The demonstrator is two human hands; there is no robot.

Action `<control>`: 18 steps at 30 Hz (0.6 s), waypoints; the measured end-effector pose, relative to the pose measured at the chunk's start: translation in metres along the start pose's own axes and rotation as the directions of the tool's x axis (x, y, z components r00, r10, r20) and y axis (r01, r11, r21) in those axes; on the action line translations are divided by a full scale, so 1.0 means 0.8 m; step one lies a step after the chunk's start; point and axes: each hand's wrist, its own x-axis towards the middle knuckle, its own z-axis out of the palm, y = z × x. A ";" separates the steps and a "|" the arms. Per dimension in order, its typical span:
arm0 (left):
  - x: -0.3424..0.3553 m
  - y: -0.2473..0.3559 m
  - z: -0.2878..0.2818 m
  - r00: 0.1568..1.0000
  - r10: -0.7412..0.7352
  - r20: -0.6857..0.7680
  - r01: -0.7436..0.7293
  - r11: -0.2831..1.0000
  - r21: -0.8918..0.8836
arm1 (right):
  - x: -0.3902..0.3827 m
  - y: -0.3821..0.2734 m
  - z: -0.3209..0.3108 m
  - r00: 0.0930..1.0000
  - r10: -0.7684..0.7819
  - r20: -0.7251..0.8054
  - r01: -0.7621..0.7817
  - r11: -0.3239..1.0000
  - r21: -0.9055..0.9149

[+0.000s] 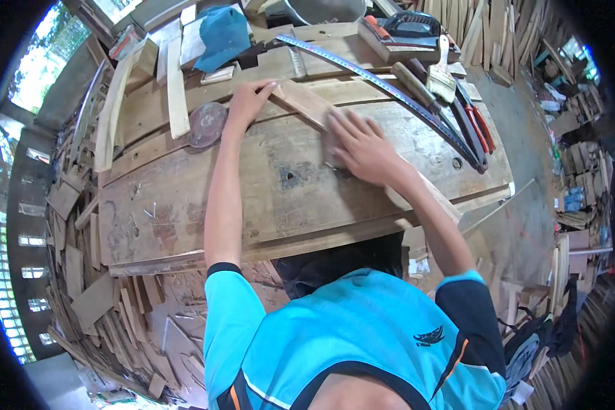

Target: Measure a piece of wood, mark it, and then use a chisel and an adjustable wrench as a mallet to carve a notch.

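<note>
My left hand (251, 104) grips the far end of a wooden board (299, 102) on the workbench (266, 212); my right hand (367, 152) lies over it, whether grasping anything I can't tell.

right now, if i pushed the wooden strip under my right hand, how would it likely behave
The wooden strip is probably stiff, since its visible edges show no sag. Being slim, it looks fairly light for its length. Pushed, it would likely slide rather than roll, as its upper face looks flat and it seems to lie along the workbench.
</note>
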 end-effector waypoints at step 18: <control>0.011 -0.008 0.007 0.985 0.116 0.127 -0.099 0.985 -0.139 | 0.145 0.010 0.028 0.993 -0.110 0.030 0.110 0.994 -0.007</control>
